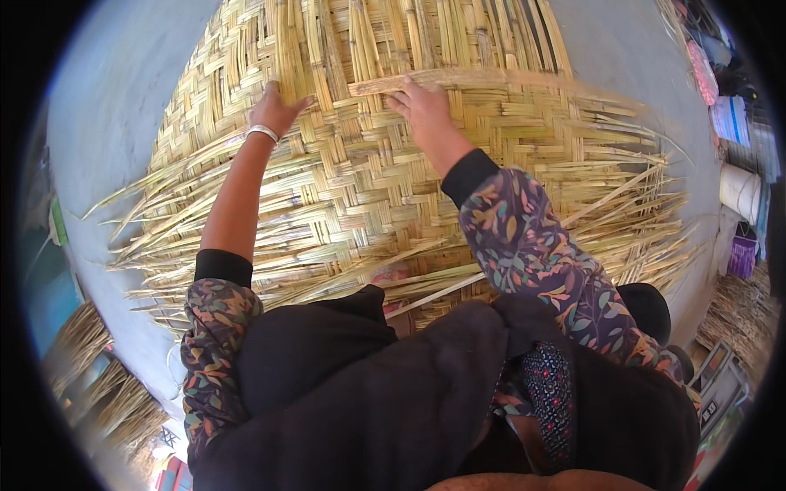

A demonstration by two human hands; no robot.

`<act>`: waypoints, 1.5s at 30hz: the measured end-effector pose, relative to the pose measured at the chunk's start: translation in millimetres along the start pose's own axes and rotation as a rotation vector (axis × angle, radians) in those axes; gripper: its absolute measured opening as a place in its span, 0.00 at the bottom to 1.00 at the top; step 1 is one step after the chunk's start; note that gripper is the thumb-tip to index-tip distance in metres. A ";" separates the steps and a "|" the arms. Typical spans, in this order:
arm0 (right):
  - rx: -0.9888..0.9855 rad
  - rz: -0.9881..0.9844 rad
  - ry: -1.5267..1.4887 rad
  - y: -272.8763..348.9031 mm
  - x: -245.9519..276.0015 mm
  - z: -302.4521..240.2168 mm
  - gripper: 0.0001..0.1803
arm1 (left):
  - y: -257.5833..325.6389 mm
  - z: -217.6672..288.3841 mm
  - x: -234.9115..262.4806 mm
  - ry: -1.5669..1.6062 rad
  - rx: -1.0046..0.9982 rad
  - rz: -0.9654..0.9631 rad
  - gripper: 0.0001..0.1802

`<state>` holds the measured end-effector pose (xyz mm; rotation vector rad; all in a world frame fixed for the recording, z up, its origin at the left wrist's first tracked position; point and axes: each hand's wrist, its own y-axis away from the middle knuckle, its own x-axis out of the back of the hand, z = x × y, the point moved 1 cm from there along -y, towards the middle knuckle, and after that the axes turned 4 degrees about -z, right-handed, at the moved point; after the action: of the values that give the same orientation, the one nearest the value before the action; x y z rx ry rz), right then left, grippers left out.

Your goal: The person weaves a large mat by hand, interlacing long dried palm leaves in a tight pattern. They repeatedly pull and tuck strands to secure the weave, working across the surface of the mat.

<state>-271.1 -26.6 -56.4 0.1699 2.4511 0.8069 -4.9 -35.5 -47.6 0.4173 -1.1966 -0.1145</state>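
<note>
A large woven mat (352, 155) of split yellowish cane strips spreads on the floor before me, with loose strip ends fanning out left and right. My right hand (426, 106) grips a flat brown slat (475, 76) that lies crosswise over the weave; its right end is blurred. Away from the slat, my left hand (277, 110) rests on the mat's upper left part, thumb spread from the fingers, beside lengthwise strips (295, 49). A pale bangle circles the left wrist. Some left fingertips are hard to make out.
Grey floor (115, 123) borders the mat. Bundles of dry stalks (106, 393) lie at the lower left, more stalks (737, 319) at the right. A white bucket (739, 192) and a purple container (742, 252) stand along the right side. My dark-clothed legs are at the mat's near edge.
</note>
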 end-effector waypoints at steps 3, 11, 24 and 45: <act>-0.008 0.020 -0.027 -4.8 -4.4 -5.5 0.23 | 6.5 7.4 -5.8 -0.079 0.056 0.032 0.48; -0.024 -0.054 -0.326 -0.1 28.9 -42.9 0.30 | 23.5 59.7 1.0 -0.505 -0.310 0.289 0.37; 0.157 -0.256 0.596 -25.2 9.5 -99.3 0.40 | 10.9 138.7 -12.3 0.142 -0.375 0.029 0.17; 0.611 -0.173 2.095 -85.6 -31.5 -115.5 0.19 | -28.8 100.4 -24.3 0.558 -0.136 -0.044 0.21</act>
<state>-302.4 -164.1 -14.2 -1.3193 4.3336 -0.3216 -102.4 -80.1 -49.6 0.3266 -0.6270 -0.1070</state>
